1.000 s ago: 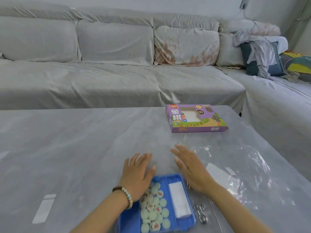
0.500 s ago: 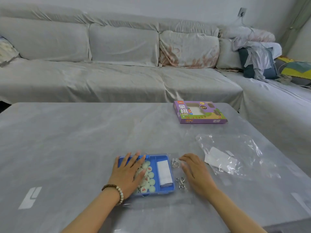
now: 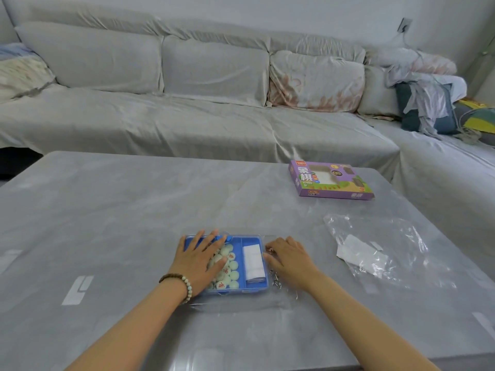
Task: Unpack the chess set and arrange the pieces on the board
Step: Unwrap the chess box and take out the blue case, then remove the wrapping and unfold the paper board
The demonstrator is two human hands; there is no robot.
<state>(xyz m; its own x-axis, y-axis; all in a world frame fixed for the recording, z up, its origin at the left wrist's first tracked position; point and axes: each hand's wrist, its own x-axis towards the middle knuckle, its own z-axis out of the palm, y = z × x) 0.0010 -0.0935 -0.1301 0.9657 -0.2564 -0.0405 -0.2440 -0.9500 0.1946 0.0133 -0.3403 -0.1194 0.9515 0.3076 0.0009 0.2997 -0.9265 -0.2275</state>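
Big grey table [image 3: 128, 210], crinkly clear plastic bag [image 3: 396, 236] off right, purple box [image 3: 330, 183] further back. Blue tray [image 3: 249, 239] near centre. Left hand [image 3: 198, 261] flat, fingers spread over pale round pieces [image 3: 232, 266] inside; right hand [image 3: 290, 259] relaxed, fingertips against tray's right wall.

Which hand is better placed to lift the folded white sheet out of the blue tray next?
Probably right: the right hand sits beside the folded white sheet; the left hand lies flat over the pieces.
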